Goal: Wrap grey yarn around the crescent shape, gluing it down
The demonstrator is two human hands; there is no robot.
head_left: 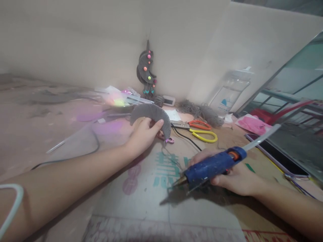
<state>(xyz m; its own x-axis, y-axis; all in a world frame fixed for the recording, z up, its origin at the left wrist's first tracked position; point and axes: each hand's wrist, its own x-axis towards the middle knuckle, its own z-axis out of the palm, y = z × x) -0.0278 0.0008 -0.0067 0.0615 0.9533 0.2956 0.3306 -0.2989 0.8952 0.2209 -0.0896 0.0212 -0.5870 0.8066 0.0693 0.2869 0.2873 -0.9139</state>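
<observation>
Head view: left hand (141,135) clasped grey yarn-wrapped crescent (151,115), far centre; right hand (236,179) gripped blue glue gun (214,164), near right, nozzle (179,182) well apart; gluing step, seemingly, which called for bringing them together.

The left hand (142,136) and right hand (234,179) lead back along bare forearms. At eight o'clock, a thin white cord (15,205) curves across the left arm.
</observation>
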